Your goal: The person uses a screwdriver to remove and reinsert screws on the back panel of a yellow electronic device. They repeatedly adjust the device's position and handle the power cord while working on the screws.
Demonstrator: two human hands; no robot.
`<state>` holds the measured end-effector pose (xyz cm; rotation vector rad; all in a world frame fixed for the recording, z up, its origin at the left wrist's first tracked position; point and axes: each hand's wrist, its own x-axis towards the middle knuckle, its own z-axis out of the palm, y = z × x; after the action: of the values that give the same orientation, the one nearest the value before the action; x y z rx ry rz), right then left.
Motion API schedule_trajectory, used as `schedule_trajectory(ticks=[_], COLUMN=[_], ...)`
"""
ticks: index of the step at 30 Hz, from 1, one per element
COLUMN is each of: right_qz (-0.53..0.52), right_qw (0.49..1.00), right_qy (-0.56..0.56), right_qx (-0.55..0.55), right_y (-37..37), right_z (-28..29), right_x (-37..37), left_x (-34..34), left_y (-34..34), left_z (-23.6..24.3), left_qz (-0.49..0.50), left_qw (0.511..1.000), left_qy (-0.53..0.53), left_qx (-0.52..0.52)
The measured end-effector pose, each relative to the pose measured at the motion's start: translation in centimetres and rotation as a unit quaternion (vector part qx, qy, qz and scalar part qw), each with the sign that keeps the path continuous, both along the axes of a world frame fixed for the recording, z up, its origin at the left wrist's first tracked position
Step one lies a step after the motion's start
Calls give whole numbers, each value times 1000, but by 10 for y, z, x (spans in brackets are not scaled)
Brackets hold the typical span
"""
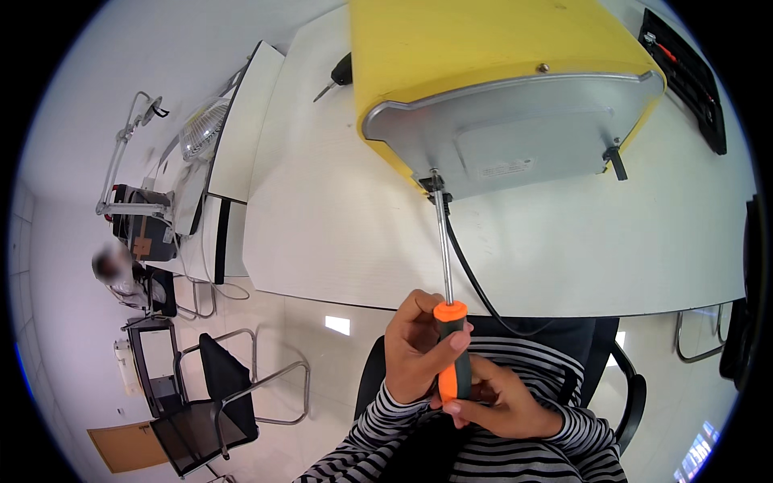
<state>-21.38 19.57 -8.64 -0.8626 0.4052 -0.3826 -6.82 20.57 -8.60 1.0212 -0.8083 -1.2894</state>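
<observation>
A long-shafted screwdriver (pixel 456 354) with an orange and dark handle is held by both my hands. The fingers and thumb of my left hand (pixel 412 350) wrap round the upper handle. My right hand (pixel 509 402) has its fingers closed at the handle's butt end. The shaft runs up to the grey metal panel (pixel 499 145) of a yellow box-shaped appliance (pixel 499 44), its tip at a screw near the lower left corner. Next to the tip is a black fitting, and a black cable (pixel 467 262) hangs from there toward me. A second black foot (pixel 616 163) sits at the panel's right corner.
The appliance stands on a white table (pixel 338 233). A black-handled tool (pixel 341 72) lies at its left, an open dark tool case (pixel 684 80) at its right. Farther left are a caged fan (pixel 203 129), a lamp arm (pixel 121 149), chairs (pixel 221 378) and a seated person (pixel 133 278).
</observation>
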Motion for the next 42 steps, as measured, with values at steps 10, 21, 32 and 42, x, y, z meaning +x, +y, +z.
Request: schedule_trajectory(ticks=[10, 21, 32, 42], right_qz=[115, 11, 153, -48], right_qw=[917, 996, 868, 992], right_qy=[-291, -35, -351, -102], right_qx=[248, 78, 315, 62], right_y=[2, -3, 2, -3], right_z=[-13, -3, -19, 2], right_x=[2, 3, 12, -3], left_x=[7, 4, 11, 10], left_y=[7, 3, 2, 2], left_z=[-6, 12, 4, 9], left_qz=[-177, -51, -209, -131], left_qw=[961, 996, 955, 984], left_qy=[212, 23, 211, 110], left_qx=[-27, 70, 7, 48])
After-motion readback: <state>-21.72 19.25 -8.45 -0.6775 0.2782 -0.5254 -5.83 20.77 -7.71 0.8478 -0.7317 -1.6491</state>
